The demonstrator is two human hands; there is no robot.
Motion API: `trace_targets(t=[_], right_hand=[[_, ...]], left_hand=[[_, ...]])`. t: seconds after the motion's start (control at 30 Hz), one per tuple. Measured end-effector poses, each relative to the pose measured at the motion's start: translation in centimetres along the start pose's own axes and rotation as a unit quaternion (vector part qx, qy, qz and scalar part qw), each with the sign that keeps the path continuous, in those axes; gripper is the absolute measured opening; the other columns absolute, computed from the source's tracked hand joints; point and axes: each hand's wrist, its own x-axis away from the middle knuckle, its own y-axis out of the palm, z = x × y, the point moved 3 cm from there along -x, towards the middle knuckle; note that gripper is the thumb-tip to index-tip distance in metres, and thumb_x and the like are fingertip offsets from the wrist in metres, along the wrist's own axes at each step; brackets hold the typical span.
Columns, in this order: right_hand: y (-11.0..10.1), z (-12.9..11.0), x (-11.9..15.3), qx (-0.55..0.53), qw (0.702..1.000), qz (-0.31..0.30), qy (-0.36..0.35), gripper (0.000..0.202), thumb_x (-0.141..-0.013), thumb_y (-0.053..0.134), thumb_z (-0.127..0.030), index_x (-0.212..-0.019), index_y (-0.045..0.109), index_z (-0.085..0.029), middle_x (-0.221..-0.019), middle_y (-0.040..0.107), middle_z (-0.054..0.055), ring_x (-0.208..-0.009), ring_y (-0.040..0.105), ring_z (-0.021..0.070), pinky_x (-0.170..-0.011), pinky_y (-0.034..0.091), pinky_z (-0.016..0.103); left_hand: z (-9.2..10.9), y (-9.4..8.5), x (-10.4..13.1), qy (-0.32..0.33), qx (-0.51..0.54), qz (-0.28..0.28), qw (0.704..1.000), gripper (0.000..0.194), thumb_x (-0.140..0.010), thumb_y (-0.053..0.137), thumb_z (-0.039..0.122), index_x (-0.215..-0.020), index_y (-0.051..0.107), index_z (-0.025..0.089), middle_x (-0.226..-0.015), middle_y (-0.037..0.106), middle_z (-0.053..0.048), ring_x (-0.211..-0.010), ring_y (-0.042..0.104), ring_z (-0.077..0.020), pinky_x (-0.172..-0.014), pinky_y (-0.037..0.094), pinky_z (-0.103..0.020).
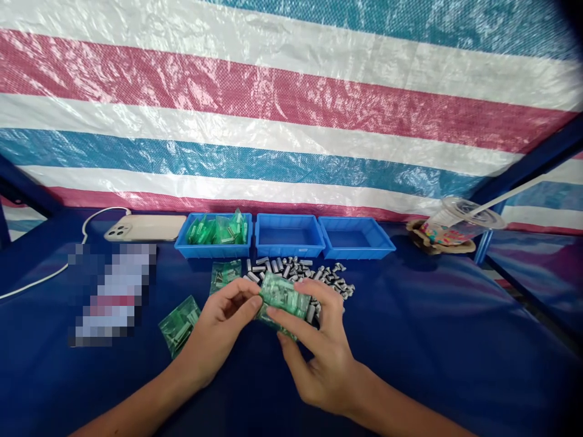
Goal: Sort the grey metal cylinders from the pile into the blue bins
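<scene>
Between both hands is a green-tinted clear plastic bag with small metal parts inside. My left hand pinches its left edge between thumb and fingers. Across its right side lie the fingers of my right hand, closed on the bag. Behind it, loose metal fasteners, some like short cylinders and some like screws, are spread on the table. A filled green bag lies by my left wrist, partly covered by it. Another green bag rests just beyond my left fingers.
Along the back stand a blue bin holding several green bags, a middle blue bin and a right blue bin. A phone with a white cable lies left. A plastic cup with a straw tilts at right on the blue table.
</scene>
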Motion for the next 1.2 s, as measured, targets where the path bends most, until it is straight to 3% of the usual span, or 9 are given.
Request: trace_targets(t=[0.13,0.27,0.4,0.5,0.63,0.73,0.83,1.0,1.2], right_hand=[[-0.4,-0.4,-0.1,-0.008,1.000,0.000,0.020,0.037,-0.075,0.058,-0.015,-0.111,0.060,-0.015,-0.118,0.037,0.013,-0.114,0.039,0.0286,-0.096,0.036,0.050],[-0.3,0.8,-0.3,-0.123,0.980,-0.020,0.155,0.025,-0.090,0.044,-0.029,-0.099,0.064,-0.019,-0.092,0.047,0.007,-0.089,0.049,0.0190,-0.077,0.043,0.036],[1.2,2.1,0.2,-0.364,0.868,-0.082,0.328,0.065,-0.095,0.010,-0.052,-0.069,0.059,-0.018,-0.065,0.050,0.003,-0.063,0.048,0.0149,-0.060,0.041,0.030],[1.9,2.4,0.6,-0.406,0.809,-0.061,0.420,0.055,-0.089,0.032,-0.060,-0.060,0.052,-0.018,-0.060,0.049,0.001,-0.058,0.046,0.0132,-0.056,0.040,0.028],[1.3,2.1,0.0,-0.333,0.868,-0.027,0.368,0.033,-0.088,0.049,-0.042,-0.067,0.053,-0.018,-0.061,0.046,-0.002,-0.057,0.044,0.0113,-0.054,0.040,0.025],[0.8,1.5,-0.5,-0.235,0.945,-0.045,0.222,0.016,-0.089,0.047,-0.024,-0.089,0.062,-0.019,-0.076,0.052,0.001,-0.068,0.050,0.0124,-0.062,0.045,0.026],[1.0,1.1,-0.1,-0.130,0.984,-0.077,0.100,0.032,-0.086,0.049,-0.015,-0.115,0.060,-0.024,-0.090,0.052,0.004,-0.076,0.053,0.0138,-0.065,0.048,0.028],[1.5,1.5,0.5,0.030,0.991,-0.116,0.052,0.046,-0.084,0.045,-0.010,-0.126,0.054,-0.025,-0.085,0.048,0.004,-0.069,0.049,0.0147,-0.057,0.046,0.028],[1.7,1.6,0.3,-0.012,0.978,-0.170,0.119,0.058,-0.085,0.049,-0.017,-0.140,0.032,-0.022,-0.108,0.052,0.009,-0.093,0.056,0.0209,-0.079,0.053,0.038]], left_hand=[[0.7,-0.3,0.4,0.159,-0.082,0.044,0.983,0.005,-0.089,0.053,0.023,-0.088,0.058,0.021,-0.083,0.056,0.000,-0.076,0.053,-0.0112,-0.069,0.044,-0.021],[1.2,-0.4,0.7,0.270,-0.112,0.045,0.955,0.014,-0.091,0.047,0.013,-0.092,0.056,0.023,-0.092,0.058,-0.002,-0.086,0.056,-0.0126,-0.069,0.047,-0.021],[1.2,-0.3,0.4,0.315,-0.178,-0.032,0.932,0.017,-0.089,0.049,0.009,-0.091,0.059,0.022,-0.101,0.055,-0.005,-0.094,0.057,-0.0146,-0.073,0.048,-0.023],[1.1,-0.1,0.2,0.347,-0.250,-0.067,0.901,0.019,-0.088,0.049,0.009,-0.089,0.063,0.022,-0.108,0.053,-0.008,-0.100,0.055,-0.0172,-0.078,0.048,-0.027],[1.1,-0.1,0.0,0.301,-0.336,-0.034,0.892,0.015,-0.087,0.053,0.017,-0.089,0.067,0.022,-0.110,0.053,-0.009,-0.106,0.052,-0.0211,-0.084,0.047,-0.031],[1.1,-0.1,0.1,0.211,-0.300,-0.052,0.929,0.022,-0.091,0.048,0.030,-0.101,0.066,0.023,-0.105,0.058,-0.008,-0.101,0.056,-0.0216,-0.088,0.046,-0.033],[1.2,0.0,0.4,0.129,-0.213,-0.082,0.965,0.038,-0.094,0.037,0.042,-0.111,0.064,0.021,-0.099,0.064,-0.008,-0.095,0.059,-0.0229,-0.084,0.047,-0.032],[0.7,0.1,0.4,-0.033,-0.178,-0.088,0.980,0.046,-0.088,0.047,0.046,-0.128,0.054,0.023,-0.090,0.067,-0.005,-0.078,0.062,-0.0205,-0.065,0.049,-0.027],[1.4,-1.2,-0.6,0.048,-0.242,0.002,0.969,0.052,-0.085,0.056,0.035,-0.135,0.046,0.025,-0.111,0.065,-0.005,-0.098,0.062,-0.0223,-0.081,0.051,-0.030]])
